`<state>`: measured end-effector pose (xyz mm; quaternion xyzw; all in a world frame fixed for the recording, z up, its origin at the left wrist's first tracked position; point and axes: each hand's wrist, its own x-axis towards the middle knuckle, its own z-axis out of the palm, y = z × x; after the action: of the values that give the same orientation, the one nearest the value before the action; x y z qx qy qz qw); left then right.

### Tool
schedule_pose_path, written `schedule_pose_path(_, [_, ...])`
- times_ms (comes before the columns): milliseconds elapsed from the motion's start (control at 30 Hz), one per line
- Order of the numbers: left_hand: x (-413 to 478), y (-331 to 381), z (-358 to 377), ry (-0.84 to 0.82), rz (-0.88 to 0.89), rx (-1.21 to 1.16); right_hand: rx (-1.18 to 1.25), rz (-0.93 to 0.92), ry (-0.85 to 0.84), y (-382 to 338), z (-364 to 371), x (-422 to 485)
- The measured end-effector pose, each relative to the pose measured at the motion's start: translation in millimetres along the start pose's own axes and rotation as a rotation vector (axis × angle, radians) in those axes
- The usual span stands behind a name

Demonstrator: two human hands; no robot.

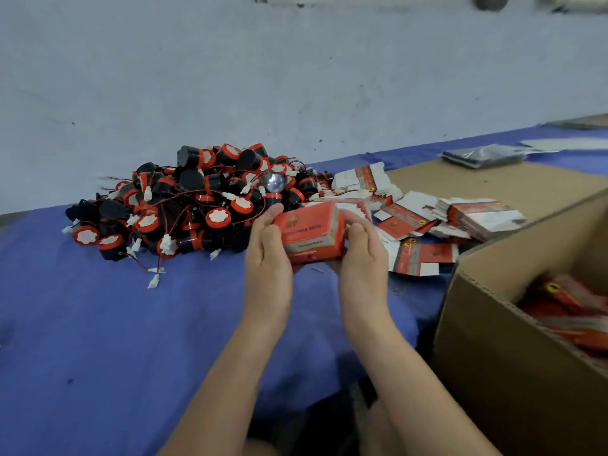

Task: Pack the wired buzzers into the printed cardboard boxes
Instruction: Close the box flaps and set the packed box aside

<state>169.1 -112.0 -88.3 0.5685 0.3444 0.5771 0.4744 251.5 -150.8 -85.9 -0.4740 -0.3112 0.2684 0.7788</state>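
Observation:
A small red printed cardboard box [311, 233] is held up between both hands above the blue cloth. My left hand [268, 255] grips its left side, thumb on the top edge. My right hand [363, 255] grips its right side, fingers curled round the end. The box looks closed, and its contents are hidden. A big heap of black-and-red wired buzzers [194, 199] with white plugs lies just beyond my left hand. Flat unfolded printed boxes [424, 222] are scattered behind and to the right of my right hand.
A large open brown carton [513, 350] stands at the right, with red packed boxes [572, 311] inside. A sheet of brown cardboard [493, 182] lies behind it, with plastic bags [480, 156] farther back. A blue cloth [115, 340] covers the table, with a grey wall behind.

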Motion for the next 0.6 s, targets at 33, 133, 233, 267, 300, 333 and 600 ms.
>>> schedule_pose_path(33, [-4,10,14,-0.034,0.011,-0.023,0.023,-0.021,0.029,-14,-11,0])
schedule_pose_path(133, [-21,44,69,-0.126,0.098,-0.066,0.134,0.002,0.163,-49,-48,-3])
schedule_pose_path(233, [-41,80,134,-0.217,0.047,-0.197,0.309,0.053,0.292,-71,-88,-13])
schedule_pose_path(267, [-49,92,156,-0.309,-0.002,-0.232,0.363,0.062,0.301,-76,-101,-17])
schedule_pose_path(300, [-60,104,175,-0.442,-0.031,-0.228,0.396,0.068,0.296,-78,-111,-22])
schedule_pose_path(333, [-70,115,191,-0.592,-0.019,-0.181,0.401,0.07,0.291,-79,-119,-26])
schedule_pose_path(600, [-55,107,166,-0.624,0.107,-0.096,0.249,0.031,0.062,-59,-99,-26])
